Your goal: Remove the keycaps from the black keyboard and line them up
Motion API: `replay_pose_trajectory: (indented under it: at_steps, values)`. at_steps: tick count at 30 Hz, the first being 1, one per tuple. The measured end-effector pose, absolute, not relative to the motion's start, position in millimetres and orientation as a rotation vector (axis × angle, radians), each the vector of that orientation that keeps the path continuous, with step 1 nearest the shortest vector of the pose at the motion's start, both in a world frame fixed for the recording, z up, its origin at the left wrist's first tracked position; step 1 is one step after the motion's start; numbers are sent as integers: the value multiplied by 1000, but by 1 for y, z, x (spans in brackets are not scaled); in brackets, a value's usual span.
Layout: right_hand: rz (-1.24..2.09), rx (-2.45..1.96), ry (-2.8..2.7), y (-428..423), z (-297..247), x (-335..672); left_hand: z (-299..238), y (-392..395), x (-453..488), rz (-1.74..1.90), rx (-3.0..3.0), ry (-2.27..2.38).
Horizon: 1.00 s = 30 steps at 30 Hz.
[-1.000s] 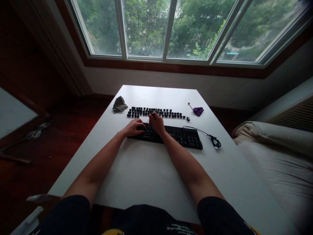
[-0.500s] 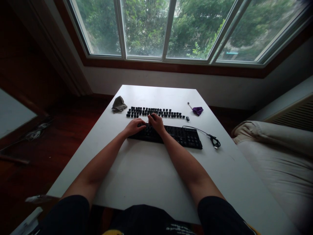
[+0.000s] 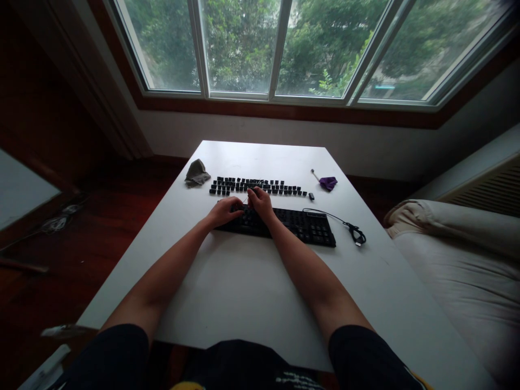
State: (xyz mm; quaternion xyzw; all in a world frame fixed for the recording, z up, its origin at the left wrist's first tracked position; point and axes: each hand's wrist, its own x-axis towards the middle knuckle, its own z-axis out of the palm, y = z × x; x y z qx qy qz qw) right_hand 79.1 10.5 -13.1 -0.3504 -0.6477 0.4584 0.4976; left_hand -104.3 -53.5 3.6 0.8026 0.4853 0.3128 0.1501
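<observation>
Keycap work at the flat black plastic keyboard (image 3: 284, 223) looks under way: left hand (image 3: 225, 212) rests curled on it, right hand (image 3: 260, 203) pinches something thin beside it, so a steady pull seems next.

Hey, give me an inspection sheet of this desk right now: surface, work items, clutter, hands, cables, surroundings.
Surface: white table, mostly bare near the person.
Work items: black keyboard; loose keycaps in rows behind it.
Clutter: grey cloth far left; purple cloth with a small stick far right.
Hands: left hand and right hand both on the keyboard's left part; whether they grip anything cannot be told.
Cables: keyboard cable coiled at the right.
Surroundings: window with trees outside; sofa at right; wooden floor.
</observation>
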Motion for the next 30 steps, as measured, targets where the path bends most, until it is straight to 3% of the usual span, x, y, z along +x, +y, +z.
replay_pose_trajectory:
  at_steps: [19,30]
  values:
    - [998,-1049,-1494,16,-16,80,-1,-48,-109,1013,2140,1846]
    - [1004,-1060,-1496,12,-12,80,5,-24,-122,856,2344,1923]
